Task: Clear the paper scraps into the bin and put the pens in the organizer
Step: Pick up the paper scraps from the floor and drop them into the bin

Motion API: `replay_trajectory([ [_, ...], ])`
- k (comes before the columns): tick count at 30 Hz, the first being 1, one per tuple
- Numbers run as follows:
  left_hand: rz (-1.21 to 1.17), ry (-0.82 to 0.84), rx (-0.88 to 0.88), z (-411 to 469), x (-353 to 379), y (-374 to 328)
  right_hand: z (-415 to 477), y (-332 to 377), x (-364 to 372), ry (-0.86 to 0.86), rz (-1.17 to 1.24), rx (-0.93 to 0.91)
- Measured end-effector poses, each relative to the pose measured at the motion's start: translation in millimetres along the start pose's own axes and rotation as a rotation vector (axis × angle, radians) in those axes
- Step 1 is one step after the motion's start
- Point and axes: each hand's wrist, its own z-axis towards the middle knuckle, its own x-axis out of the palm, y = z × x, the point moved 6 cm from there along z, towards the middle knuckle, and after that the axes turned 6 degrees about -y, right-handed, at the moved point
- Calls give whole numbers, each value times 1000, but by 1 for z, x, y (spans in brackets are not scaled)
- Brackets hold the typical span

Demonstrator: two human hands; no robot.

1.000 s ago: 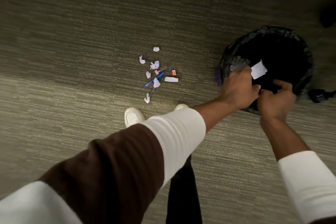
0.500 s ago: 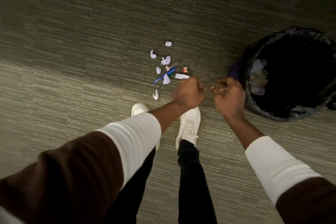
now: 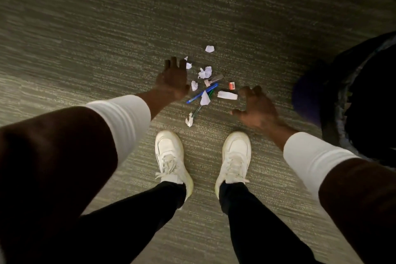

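Several white paper scraps (image 3: 204, 72) lie scattered on the carpet ahead of my feet, one more (image 3: 189, 119) nearest my shoes. A blue pen (image 3: 201, 93) lies slanted among them, with a green pen (image 3: 198, 109) partly under a scrap. My left hand (image 3: 172, 78) hangs just left of the pile, fingers spread, holding nothing. My right hand (image 3: 256, 107) hovers open to the right of a flat white slip (image 3: 227, 95). The black-lined bin (image 3: 362, 100) stands at the right edge, partly cut off.
A small red-orange item (image 3: 232, 85) and a grey item (image 3: 214, 79) lie in the pile. My two white shoes (image 3: 170, 156) stand on the grey-green carpet (image 3: 107, 28) just behind the pile. No organizer is in view.
Both hands left the bin, where a white paper was between them, and swung left over the pile. They went from closed fists to open fingers. The view shifted, so the bin sits at the right edge.
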Motion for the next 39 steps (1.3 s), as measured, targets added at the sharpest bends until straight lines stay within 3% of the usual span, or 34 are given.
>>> replay_trajectory([
  [7, 65, -72, 283, 75, 35, -14, 58, -1, 48, -123, 4, -142],
  [12, 159, -103, 544, 94, 56, -39, 80, 6, 72, -196, -168, -197],
  [19, 218, -161, 545, 81, 70, -35, 90, 10, 78, -250, -188, -219],
  [27, 217, -174, 466, 51, 84, -6, 77, 15, 77, -342, 211, -114],
  [31, 212, -153, 443, 48, 88, -4, 74, 35, 88, -352, 321, -163],
  [39, 86, -241, 500, 52, 81, -10, 84, 69, 109, -286, 242, -262],
])
